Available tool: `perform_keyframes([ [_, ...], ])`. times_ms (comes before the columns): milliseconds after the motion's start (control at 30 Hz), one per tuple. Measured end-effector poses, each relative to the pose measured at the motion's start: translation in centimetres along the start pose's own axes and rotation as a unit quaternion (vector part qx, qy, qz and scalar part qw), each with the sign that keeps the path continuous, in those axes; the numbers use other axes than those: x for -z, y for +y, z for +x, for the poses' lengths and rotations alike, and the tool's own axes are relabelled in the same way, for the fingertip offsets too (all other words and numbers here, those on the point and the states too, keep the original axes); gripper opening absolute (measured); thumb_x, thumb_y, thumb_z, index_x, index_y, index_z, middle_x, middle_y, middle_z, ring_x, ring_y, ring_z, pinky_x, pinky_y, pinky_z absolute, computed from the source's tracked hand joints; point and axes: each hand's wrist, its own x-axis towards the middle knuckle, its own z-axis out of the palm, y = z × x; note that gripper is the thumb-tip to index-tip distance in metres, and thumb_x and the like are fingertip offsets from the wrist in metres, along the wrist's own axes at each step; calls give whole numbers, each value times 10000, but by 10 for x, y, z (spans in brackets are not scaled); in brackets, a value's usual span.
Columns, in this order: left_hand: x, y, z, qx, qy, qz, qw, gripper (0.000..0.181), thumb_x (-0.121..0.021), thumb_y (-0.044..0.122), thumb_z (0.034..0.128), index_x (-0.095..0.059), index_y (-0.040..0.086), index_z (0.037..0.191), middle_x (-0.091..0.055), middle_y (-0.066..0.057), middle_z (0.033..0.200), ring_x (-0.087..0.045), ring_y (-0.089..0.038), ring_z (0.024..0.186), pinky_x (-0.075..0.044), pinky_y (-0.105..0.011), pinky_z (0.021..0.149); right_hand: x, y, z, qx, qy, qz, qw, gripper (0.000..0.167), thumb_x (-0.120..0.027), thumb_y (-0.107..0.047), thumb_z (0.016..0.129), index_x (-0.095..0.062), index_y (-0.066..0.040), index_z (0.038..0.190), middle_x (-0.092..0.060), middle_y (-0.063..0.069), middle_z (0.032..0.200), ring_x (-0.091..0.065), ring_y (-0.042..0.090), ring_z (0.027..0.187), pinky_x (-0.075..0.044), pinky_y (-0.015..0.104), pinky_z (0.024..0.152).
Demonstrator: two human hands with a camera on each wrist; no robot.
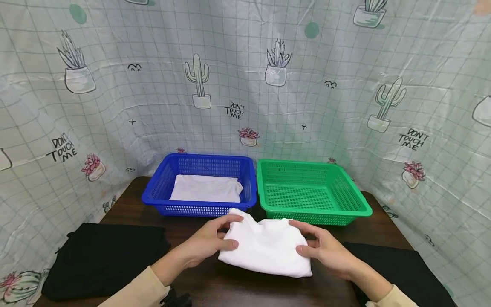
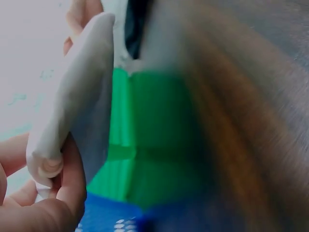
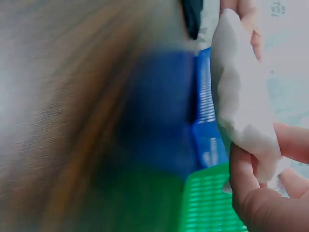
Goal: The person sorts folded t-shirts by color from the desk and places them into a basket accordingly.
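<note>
Left hand (image 1: pixel 204 244) and right hand (image 1: pixel 329 250) are pinching opposite sides of the white cloth (image 1: pixel 266 249) above the near tabletop (image 1: pixel 238 294), level support likely preserving folds.

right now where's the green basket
In the head view, the green basket stands on the table right of centre, just to the right of the blue basket and beyond the held white cloth.

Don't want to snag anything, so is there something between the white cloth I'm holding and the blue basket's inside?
Only the blue basket's near wall; nothing loose visibly blocks the way. Another white cloth lies inside.
</note>
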Motion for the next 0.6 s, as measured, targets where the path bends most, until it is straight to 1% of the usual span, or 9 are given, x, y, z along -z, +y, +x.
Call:
perform_keyframes([
  [100,11,11,-5,-181,-15,-74,9998,655,-758,26,972,-500,113,1567,-476,-227,1446,-678,-275,1106,-613,-394,897,-2,-15,6,86,128,94,9998,761,-699,-130,1044,-291,-89,1686,-241,267,1676,-664,257,1272,-603,390,952],
  [167,19,19,-7,-303,-2,-92,9995,670,-758,42,979,-478,112,1583,-458,-238,1469,-675,-277,1123,-611,-393,907,-1,-26,11,160,155,145,9996,764,-693,-126,1047,-284,-114,1692,-215,232,1698,-670,247,1272,-605,399,950],
  [300,37,34,-10,-532,179,-16,9984,689,-759,65,987,-453,124,1601,-397,-243,1541,-665,-284,1160,-606,-379,918,0,-47,28,454,152,5,9989,753,-689,-119,1049,-297,-140,1691,-232,218,1680,-692,253,1243,-610,395,937],
  [433,61,50,-7,-664,490,167,9964,703,-761,92,994,-444,163,1616,-400,-214,1533,-645,-269,1178,-600,-347,904,-2,-72,55,680,206,-209,9973,745,-709,-110,1035,-336,-150,1679,-308,212,1622,-706,273,1206,-614,386,918],
  [533,81,62,0,-710,712,274,9946,704,-748,101,1006,-431,187,1629,-400,-192,1545,-623,-266,1185,-595,-329,890,-4,-88,81,743,247,-295,9965,729,-697,-84,1038,-354,-173,1675,-331,194,1610,-689,290,1232,-612,388,923],
  [600,95,69,5,-685,877,335,9932,703,-733,117,1020,-415,197,1641,-380,-182,1571,-603,-272,1191,-593,-317,891,-5,-96,101,728,299,-336,9963,711,-687,-64,1041,-377,-194,1667,-351,191,1594,-680,308,1240,-612,391,922],
])
